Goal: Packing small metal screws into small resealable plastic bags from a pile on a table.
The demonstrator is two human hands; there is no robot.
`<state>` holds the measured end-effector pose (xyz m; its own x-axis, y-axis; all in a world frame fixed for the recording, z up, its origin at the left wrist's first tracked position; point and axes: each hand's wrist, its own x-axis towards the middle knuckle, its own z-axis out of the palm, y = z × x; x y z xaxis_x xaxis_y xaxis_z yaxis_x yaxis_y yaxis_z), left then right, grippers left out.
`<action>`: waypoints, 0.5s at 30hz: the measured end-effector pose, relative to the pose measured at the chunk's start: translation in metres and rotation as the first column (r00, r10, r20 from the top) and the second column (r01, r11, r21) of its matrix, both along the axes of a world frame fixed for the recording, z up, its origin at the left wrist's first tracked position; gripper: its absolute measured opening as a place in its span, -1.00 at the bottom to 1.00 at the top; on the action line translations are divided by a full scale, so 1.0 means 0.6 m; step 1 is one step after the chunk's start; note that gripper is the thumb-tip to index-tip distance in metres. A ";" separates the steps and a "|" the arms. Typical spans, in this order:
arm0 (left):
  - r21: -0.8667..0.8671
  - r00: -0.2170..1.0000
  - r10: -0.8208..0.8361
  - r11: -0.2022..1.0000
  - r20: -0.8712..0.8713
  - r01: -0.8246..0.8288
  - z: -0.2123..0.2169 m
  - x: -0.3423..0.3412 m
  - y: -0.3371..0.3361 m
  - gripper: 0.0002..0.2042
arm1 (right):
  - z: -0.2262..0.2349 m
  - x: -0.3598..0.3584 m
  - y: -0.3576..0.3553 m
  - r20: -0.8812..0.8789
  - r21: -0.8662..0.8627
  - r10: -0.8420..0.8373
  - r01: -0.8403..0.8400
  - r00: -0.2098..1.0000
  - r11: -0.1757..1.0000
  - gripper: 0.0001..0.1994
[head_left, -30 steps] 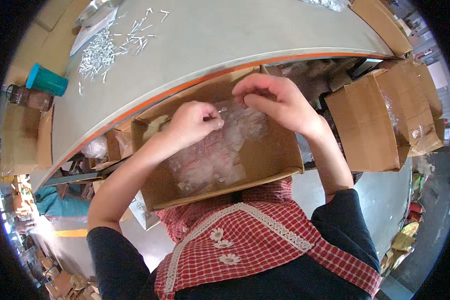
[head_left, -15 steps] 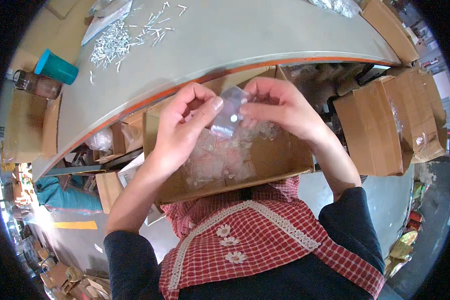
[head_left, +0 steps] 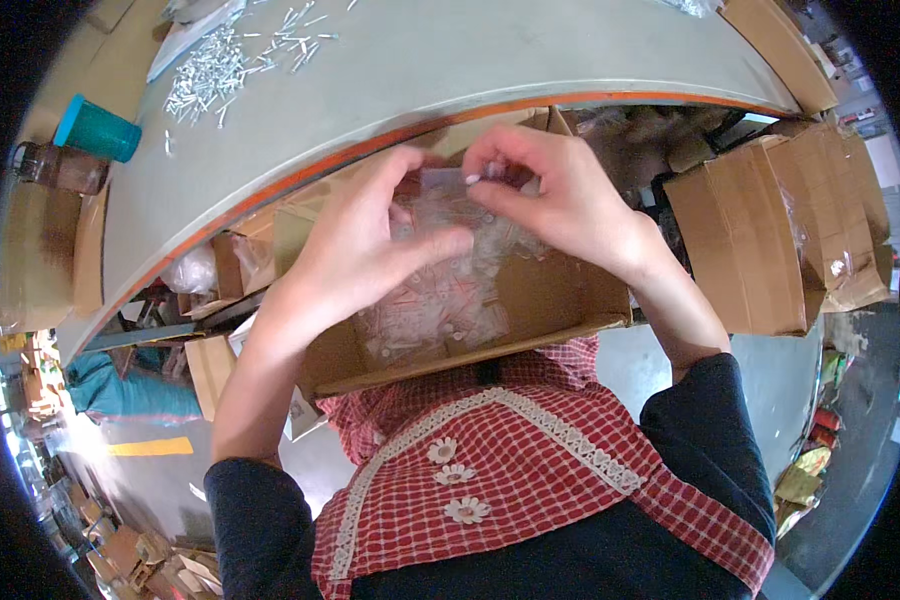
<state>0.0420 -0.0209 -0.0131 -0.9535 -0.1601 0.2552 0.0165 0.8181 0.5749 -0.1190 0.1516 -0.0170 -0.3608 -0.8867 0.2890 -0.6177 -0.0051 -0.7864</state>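
Observation:
My left hand (head_left: 365, 240) is over the left part of an open cardboard box (head_left: 560, 295), its thumb stretched out and apart from the fingers. My right hand (head_left: 560, 195) is above the box's far side with thumb and fingers curled together. A tiny white spot shows at its thumb tip; what the fingers hold is too small to make out. Between the hands, a patch of clear plastic (head_left: 442, 182) shows, blurred; I cannot tell whether either hand touches it. Many small clear plastic bags (head_left: 435, 310), some with reddish marks, lie inside the box.
Beyond the box runs a grey table (head_left: 450, 60) with an orange edge. On it lies a pile of small metal pins or screws (head_left: 208, 80). A teal cup (head_left: 98, 128) and a brown jar (head_left: 60, 167) stand at left. Cardboard boxes (head_left: 740, 240) are stacked at right.
The clear bag both hands held is no longer stretched between them. My left thumb has come away from its fingers, and my right hand has moved slightly up. The view has shifted a little.

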 end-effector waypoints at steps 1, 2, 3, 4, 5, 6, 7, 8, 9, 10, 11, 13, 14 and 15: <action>0.298 0.999 -0.029 0.954 0.042 0.016 0.000 -0.009 -0.003 -0.72 | 0.000 0.004 -0.006 0.033 -0.013 0.037 -0.037 0.999 0.999 -0.80; 0.570 0.995 -0.070 0.821 0.070 0.018 0.003 -0.015 -0.001 -0.75 | 0.003 0.004 -0.007 0.031 -0.012 0.044 -0.044 0.999 0.999 -0.80; 0.544 1.000 -0.005 0.839 -0.006 0.008 0.007 -0.017 0.007 -0.86 | 0.009 0.003 -0.007 0.153 -0.013 0.060 -0.059 0.986 0.998 -0.80; 0.543 1.000 0.000 0.840 -0.008 0.005 0.012 -0.016 0.007 -0.86 | 0.014 0.001 -0.008 0.271 -0.016 0.074 -0.072 0.960 0.997 -0.80; 0.587 0.999 0.027 0.809 0.019 -0.033 0.015 -0.015 0.007 -0.89 | 0.017 -0.001 -0.006 0.368 -0.020 0.076 -0.074 0.927 0.997 -0.81; 0.629 0.998 0.052 0.774 0.047 -0.070 0.017 -0.015 0.007 -0.91 | 0.019 -0.003 -0.003 0.365 -0.021 0.081 -0.078 0.927 0.997 -0.81; 0.628 0.997 0.056 0.775 0.045 -0.072 0.015 -0.015 0.008 -0.91 | 0.020 -0.004 0.001 0.442 -0.005 0.078 -0.084 0.894 0.996 -0.83; 0.690 0.998 0.059 0.721 0.025 -0.060 0.008 -0.015 0.009 -0.93 | 0.021 -0.004 0.004 0.515 0.011 0.072 -0.091 0.854 0.996 -0.85; 0.747 0.998 0.063 0.663 0.005 -0.046 0.005 -0.015 0.010 -0.94 | 0.023 -0.002 0.006 0.513 0.010 0.077 -0.095 0.855 0.995 -0.85; 0.747 0.998 0.063 0.663 0.003 -0.044 0.006 -0.016 0.011 -0.94 | 0.028 -0.002 0.009 0.569 0.047 0.047 -0.090 0.821 0.995 -0.86; 0.781 0.998 0.051 0.622 0.034 -0.058 0.007 -0.017 0.011 -0.94 | 0.032 -0.002 0.011 0.621 0.085 0.016 -0.087 0.783 0.993 -0.88; 0.811 0.997 0.041 0.580 0.062 -0.075 0.006 -0.017 0.010 -0.93 | 0.040 -0.005 0.016 0.634 0.158 -0.001 -0.128 0.774 0.979 -0.89; 0.834 0.998 -0.013 0.550 0.064 -0.047 0.003 -0.015 0.008 -0.91 | 0.045 -0.005 0.016 0.646 0.228 -0.019 -0.170 0.763 0.959 -0.89; 0.855 0.996 -0.066 0.518 0.064 -0.021 -0.001 -0.013 0.007 -0.88 | 0.051 -0.001 0.017 0.646 0.227 -0.014 -0.175 0.764 0.958 -0.89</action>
